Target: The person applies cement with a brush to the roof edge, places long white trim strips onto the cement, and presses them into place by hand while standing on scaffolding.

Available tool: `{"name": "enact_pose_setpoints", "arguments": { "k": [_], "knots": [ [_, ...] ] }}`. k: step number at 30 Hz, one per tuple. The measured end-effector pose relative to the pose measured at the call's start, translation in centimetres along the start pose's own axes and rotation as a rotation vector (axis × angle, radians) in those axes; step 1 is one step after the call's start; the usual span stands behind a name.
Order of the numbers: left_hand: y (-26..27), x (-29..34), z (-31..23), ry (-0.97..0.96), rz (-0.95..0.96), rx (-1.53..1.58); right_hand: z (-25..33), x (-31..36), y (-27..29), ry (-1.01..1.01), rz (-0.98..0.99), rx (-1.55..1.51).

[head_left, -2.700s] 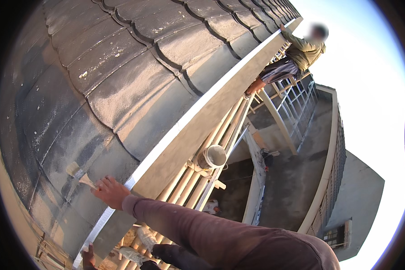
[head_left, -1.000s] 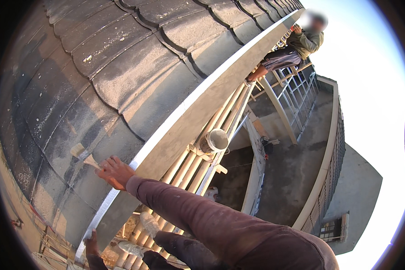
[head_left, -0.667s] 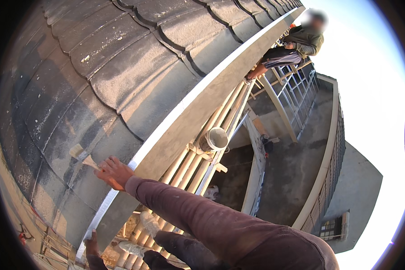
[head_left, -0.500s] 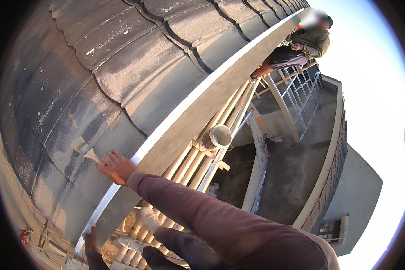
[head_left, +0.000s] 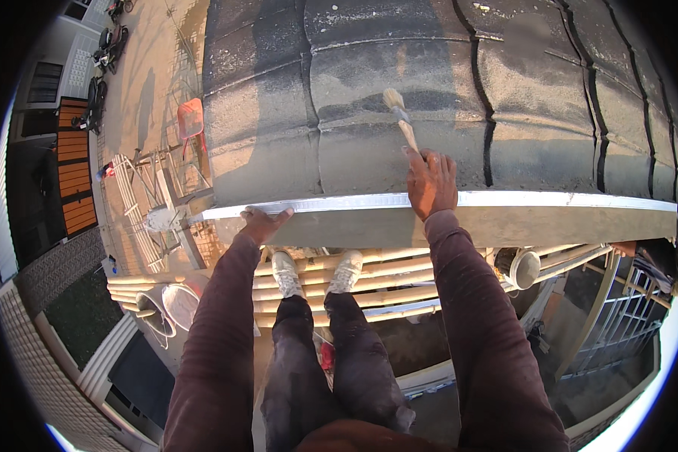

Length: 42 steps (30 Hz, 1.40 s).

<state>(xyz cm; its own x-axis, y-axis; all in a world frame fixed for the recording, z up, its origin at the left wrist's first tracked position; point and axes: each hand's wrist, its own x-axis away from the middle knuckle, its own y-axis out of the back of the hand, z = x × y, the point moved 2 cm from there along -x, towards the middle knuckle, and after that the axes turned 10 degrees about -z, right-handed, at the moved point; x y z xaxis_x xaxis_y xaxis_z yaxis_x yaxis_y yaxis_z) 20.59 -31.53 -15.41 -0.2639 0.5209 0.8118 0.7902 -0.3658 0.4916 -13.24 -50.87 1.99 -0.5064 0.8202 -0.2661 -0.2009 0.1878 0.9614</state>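
My right hand [head_left: 432,183] is closed round the wooden handle of a paintbrush [head_left: 406,132]. Its pale bristles point away from me, over the roof tiles [head_left: 377,68], where a dark, damp-looking patch lies beside the brush. My right wrist crosses the silvery metal strip [head_left: 339,203] along the roof edge. Further left, my left hand [head_left: 266,224] rests against that same strip, thumb and fingers apart, holding no tool; part of its fingers is hidden.
I stand on bamboo poles [head_left: 384,282] below the grey fascia [head_left: 339,226]. A bucket [head_left: 521,269] sits on the poles at right, more buckets [head_left: 158,309] at left. Ground lies far below, with an orange wheelbarrow [head_left: 191,120] and motorbikes [head_left: 96,102]. Part of another person [head_left: 650,260] shows at far right.
My view has swung left and down, bringing both forearms and my legs into sight. The brush stays in my right hand. The other person has shifted to the right rim of the view.
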Motion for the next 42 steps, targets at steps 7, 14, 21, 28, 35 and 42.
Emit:
{"name": "enact_pose_setpoints", "arguments": {
  "k": [7,14,21,28,35,42],
  "knots": [
    [-0.4,1.0,-1.2,0.105,-0.037,-0.028,2.2,-1.9,2.0,-0.108,-0.069,-0.101],
    [0.7,3.1,-3.0,0.241,-0.084,0.025,14.7,-5.4,-1.9,0.041,0.322,-0.442],
    [0.9,4.1,-3.0,0.251,-0.160,0.128,30.6,-10.4,-15.4,0.336,0.767,-0.198],
    [-1.7,3.5,-2.3,0.233,-0.277,0.026,42.2,-10.9,-24.9,0.447,0.626,-0.326],
    [-5.8,1.5,-1.2,0.006,-0.109,-0.251,42.1,-9.5,-23.1,-0.069,0.309,-0.539],
    [-3.8,0.4,-0.8,0.243,-0.265,0.091,21.9,-8.8,-6.9,-0.177,0.029,-0.679]
  ]
}}
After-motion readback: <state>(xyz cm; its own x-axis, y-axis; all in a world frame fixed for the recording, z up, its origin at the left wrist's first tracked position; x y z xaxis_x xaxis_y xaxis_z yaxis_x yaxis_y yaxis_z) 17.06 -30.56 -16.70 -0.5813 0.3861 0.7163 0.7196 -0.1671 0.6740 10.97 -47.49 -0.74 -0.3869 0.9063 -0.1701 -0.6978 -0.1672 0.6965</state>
